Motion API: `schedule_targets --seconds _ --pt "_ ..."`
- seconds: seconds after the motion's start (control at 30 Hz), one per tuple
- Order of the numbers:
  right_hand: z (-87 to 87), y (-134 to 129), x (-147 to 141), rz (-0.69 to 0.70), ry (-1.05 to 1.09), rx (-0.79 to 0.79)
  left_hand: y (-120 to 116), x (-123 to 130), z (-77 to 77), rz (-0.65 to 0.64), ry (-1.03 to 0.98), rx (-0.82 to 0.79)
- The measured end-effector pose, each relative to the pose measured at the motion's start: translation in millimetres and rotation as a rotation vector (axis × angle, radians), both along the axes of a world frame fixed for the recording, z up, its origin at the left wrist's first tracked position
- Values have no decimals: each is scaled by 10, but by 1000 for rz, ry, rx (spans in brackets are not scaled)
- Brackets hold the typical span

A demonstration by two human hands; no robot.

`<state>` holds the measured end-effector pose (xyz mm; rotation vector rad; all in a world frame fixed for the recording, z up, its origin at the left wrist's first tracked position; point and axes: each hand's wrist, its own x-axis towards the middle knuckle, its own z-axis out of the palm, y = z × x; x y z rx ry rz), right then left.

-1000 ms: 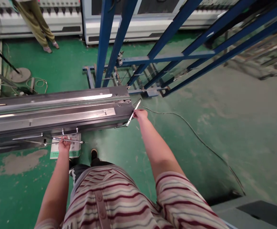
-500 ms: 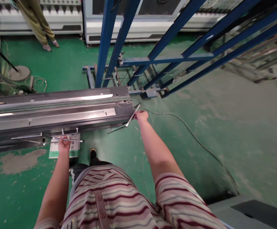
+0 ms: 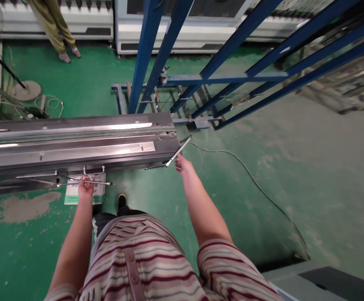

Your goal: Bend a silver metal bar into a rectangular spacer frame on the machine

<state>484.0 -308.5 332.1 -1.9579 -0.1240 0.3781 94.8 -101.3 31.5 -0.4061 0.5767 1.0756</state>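
Nearest to me is my striped red-and-cream shirt (image 3: 144,259), both bare forearms reaching out over the green painted floor (image 3: 156,200). My left hand (image 3: 85,189) is closed around a thin silver metal rod (image 3: 84,182) that lies along the front edge of the long grey steel machine bed (image 3: 75,144), just under a small U-shaped metal handle (image 3: 93,169). Beneath that hand a white printed paper sheet (image 3: 72,194) lies on the floor. My right hand (image 3: 182,164) sits at the end of the machine bed, just below a slim angled silver metal bar (image 3: 178,151) that sticks out from the corner; I cannot tell whether its fingers touch the bar or how far they are spread. A thin grey cable (image 3: 247,171) trails from that corner across the floor to the right. Beyond the bed rises a blue steel frame rack (image 3: 232,77). Farthest off, white machine cabinets (image 3: 169,29) line the wall, and another person's legs in olive trousers (image 3: 54,25) stand before them.
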Motion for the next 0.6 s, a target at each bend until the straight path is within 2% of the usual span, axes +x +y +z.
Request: schedule_targets --seconds 0.07,0.17,0.33,0.5,0.57,0.6 --pt "-136 -62 -123 37 94 57 2 8 -11 2 0 -3" --pt "-271 -68 -220 81 70 179 -1 15 -6 14 2 -2" --pt "-278 37 -189 90 -82 274 -24 9 48 12 -13 1" --pt "-263 73 -179 62 -126 247 -79 9 128 30 -15 15" --pt "-298 30 -184 35 -181 181 -127 0 161 34 -18 10" --pt "-325 0 -175 22 -283 82 -153 -4 173 37 -24 7"
